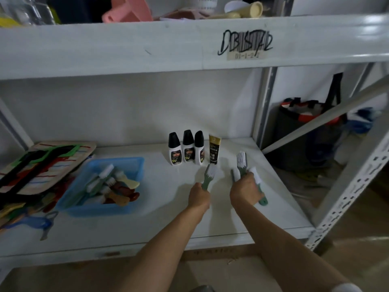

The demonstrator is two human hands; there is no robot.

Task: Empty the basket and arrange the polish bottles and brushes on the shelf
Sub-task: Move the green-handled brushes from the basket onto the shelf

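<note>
Three white polish bottles (187, 149) with black caps stand in a row on the white shelf (160, 186), with a black and gold tube (214, 149) upright at their right. My left hand (199, 196) grips the handle of one green brush (209, 175) with white bristles, just in front of the tube. My right hand (245, 191) is closed around a bunch of green brushes (242, 163), bristles pointing away from me. The blue basket (124, 208) sits to the left and holds several more brushes (109, 182) in green, cream and brown.
A painted board (42, 163) and mixed colourful items lie at the shelf's left end. The upper shelf beam (147, 45) hangs overhead. A metal upright (263, 106) and a diagonal brace (328, 114) stand to the right, with a dark bag (299, 131) on the floor behind.
</note>
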